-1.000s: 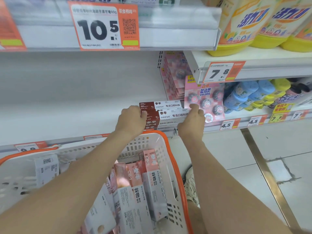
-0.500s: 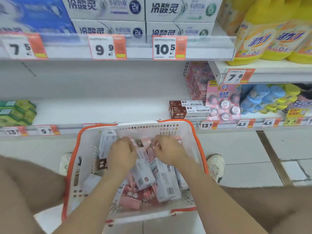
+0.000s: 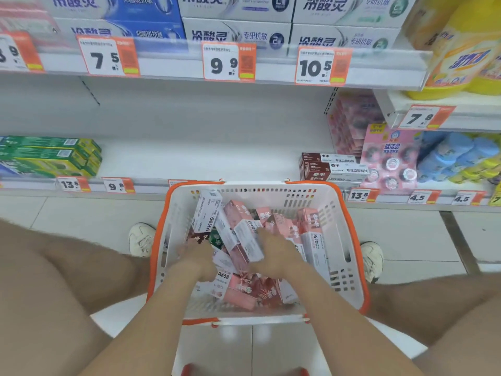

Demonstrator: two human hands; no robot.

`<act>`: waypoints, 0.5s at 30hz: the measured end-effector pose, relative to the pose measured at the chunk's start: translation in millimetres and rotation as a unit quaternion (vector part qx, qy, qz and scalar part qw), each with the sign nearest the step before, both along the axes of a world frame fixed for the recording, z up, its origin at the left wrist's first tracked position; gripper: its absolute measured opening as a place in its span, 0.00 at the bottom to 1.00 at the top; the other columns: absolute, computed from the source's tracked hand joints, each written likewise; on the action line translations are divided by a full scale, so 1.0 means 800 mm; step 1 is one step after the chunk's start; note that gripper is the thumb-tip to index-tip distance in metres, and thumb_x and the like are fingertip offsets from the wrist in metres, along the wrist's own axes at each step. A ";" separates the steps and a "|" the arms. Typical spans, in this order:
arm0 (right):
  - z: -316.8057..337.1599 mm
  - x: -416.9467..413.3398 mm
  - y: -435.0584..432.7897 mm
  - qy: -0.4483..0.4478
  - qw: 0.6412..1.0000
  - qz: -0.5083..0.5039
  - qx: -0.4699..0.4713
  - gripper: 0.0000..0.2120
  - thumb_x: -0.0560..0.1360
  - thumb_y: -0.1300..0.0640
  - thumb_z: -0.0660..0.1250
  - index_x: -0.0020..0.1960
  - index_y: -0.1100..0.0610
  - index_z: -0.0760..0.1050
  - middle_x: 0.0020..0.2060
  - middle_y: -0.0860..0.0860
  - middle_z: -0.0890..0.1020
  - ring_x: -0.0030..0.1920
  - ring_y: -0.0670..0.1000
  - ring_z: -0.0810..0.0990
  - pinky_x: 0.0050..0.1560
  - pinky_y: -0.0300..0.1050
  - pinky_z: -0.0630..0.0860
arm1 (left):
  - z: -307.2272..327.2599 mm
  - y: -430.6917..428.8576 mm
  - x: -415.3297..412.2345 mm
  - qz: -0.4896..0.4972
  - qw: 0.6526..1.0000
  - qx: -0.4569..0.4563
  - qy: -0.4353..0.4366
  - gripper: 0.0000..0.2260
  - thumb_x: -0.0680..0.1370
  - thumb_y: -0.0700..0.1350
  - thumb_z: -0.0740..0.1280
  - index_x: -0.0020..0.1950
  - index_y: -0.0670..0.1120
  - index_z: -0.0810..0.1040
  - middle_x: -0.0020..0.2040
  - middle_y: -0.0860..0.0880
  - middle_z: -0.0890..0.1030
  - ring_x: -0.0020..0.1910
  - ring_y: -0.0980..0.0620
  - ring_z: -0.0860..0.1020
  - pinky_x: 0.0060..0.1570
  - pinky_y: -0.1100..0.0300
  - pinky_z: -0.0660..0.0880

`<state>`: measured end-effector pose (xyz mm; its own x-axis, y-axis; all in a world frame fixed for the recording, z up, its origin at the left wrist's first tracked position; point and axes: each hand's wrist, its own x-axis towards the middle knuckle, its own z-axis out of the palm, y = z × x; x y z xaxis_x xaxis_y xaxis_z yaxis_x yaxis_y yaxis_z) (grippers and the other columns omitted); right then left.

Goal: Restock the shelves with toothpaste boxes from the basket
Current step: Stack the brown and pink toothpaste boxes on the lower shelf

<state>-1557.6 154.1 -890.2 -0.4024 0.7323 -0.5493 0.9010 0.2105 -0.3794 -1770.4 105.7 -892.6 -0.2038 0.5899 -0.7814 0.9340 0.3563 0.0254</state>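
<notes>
A white basket with an orange rim (image 3: pixel 349 240) stands on the floor between my feet, full of pink-and-white toothpaste boxes (image 3: pixel 311 234). Both hands are down inside it. My left hand (image 3: pixel 196 260) rests on the boxes at the left of the pile, fingers curled and blurred. My right hand (image 3: pixel 273 253) lies over the middle boxes, touching a pink-and-white one (image 3: pixel 244 240). Whether either hand grips a box is unclear. On the low shelf (image 3: pixel 206 161) behind the basket sits a short stack of dark red and white toothpaste boxes (image 3: pixel 330 168).
Green toothpaste boxes (image 3: pixel 51 156) lie at the shelf's left end; pink toilet-cleaner packs (image 3: pixel 390 158) and blue bottles (image 3: pixel 450 156) stand to the right. The upper shelf holds white and blue toothpaste cartons (image 3: pixel 238 33) and yellow bottles (image 3: pixel 466 50). My knees flank the basket.
A second ago both hands were at the red-and-white stack on the shelf. They came down into the basket and have shifted slightly among the boxes since half a second ago.
</notes>
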 end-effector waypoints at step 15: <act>0.005 0.010 0.011 -0.006 0.999 0.048 -0.004 0.48 0.71 0.33 0.74 0.80 0.51 0.56 0.69 0.56 0.74 0.63 0.61 0.79 0.59 0.57 0.79 | -0.029 0.074 -0.016 0.230 0.896 0.354 -0.137 0.24 0.84 0.43 0.67 0.78 0.38 0.64 0.75 0.39 0.67 0.71 0.36 0.72 0.70 0.43 0.71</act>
